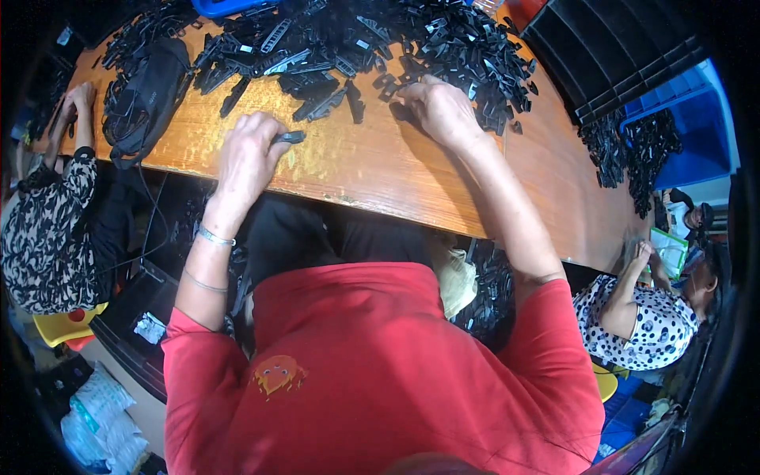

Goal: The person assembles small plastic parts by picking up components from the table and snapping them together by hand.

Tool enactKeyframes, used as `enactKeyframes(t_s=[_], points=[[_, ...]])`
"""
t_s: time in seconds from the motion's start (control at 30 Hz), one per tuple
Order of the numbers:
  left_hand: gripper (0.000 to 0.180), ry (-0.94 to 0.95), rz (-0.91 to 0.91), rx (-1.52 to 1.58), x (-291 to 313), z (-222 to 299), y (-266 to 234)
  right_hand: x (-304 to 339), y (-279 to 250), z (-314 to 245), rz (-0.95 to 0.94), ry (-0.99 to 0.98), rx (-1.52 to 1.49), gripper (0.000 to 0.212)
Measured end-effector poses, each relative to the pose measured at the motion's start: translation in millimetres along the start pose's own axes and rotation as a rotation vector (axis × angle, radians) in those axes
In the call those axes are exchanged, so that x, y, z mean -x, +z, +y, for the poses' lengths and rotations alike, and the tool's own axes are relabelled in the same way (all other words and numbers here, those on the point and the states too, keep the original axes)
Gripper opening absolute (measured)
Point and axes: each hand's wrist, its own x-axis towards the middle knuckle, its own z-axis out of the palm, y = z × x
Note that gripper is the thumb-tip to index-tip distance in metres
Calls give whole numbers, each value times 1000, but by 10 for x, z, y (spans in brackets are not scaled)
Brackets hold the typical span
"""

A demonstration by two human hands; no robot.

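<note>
My left hand (252,154) is closed over the near part of the wooden table, its thumb and fingers pinching a dark plastic part (290,137) that sticks out to the right. Farther right, my right hand (440,111) reaches to the edge of a heap of small black plastic parts (475,59). Its fingertips are pinched at a small black plastic part (388,85) there; the grip is partly hidden by the hand. Between the hands, toward the far side, lie longer slotted black plastic pieces (321,99) in a loose pile.
A black bag (154,99) with a cable lies on the table (372,174) at left. A black ribbed crate (613,51) and a blue bin (697,134) stand at far right, beside more black parts (653,150). Other people sit at both sides, with their hands at the table.
</note>
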Motion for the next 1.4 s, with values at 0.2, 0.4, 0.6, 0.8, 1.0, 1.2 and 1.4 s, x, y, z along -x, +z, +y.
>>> enactKeyframes(t_s=[0.2, 0.4, 0.6, 0.8, 1.0, 1.2, 1.4], points=[[21, 11, 77, 149, 50, 247, 200, -53, -8, 60, 12, -290, 26, 32], [20, -26, 93, 170, 74, 339, 251, -27, -48, 77, -58, -230, 63, 25], [19, -60, 119, 209, 98, 366, 263, 55, 154, 122, 36, -106, 81, 29], [22, -29, 154, 184, 187, 282, 212, 79, 171, 240, 16, -199, 69, 29], [25, -107, 115, 194, 212, 288, 261, 220, 229, -420, 332, -269, -183, 25], [23, -54, 125, 254, 149, 341, 327, 164, 677, -742, 309, -382, -339, 23], [23, -44, 165, 265, 174, 286, 349, 117, 686, -701, 245, -326, -308, 23]])
